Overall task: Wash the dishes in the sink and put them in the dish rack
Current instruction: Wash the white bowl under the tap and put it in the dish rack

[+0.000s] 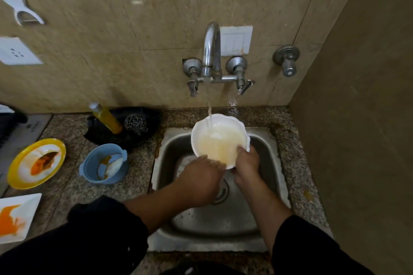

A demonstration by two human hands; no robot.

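A white scalloped bowl [218, 138] is held over the steel sink [266, 163], under the running tap [211, 51]. Water streams into it and it holds cloudy yellowish water. My right hand [247, 167] grips the bowl's near right rim. My left hand [200, 179] is at the near left rim with its fingers reaching into the bowl. Both sleeves are black. On the counter to the left stand a soiled yellow-rimmed plate [36, 163], a blue bowl [105, 164] with a white spoon in it, and a stained white square plate [15, 216].
A yellow soap bottle [107, 118] and a steel scrubber [135, 124] lie on a black bag behind the blue bowl. A wall stands close on the right. A dark ridged rack [13, 131] edge shows at far left. A spare valve [287, 60] sticks out of the wall.
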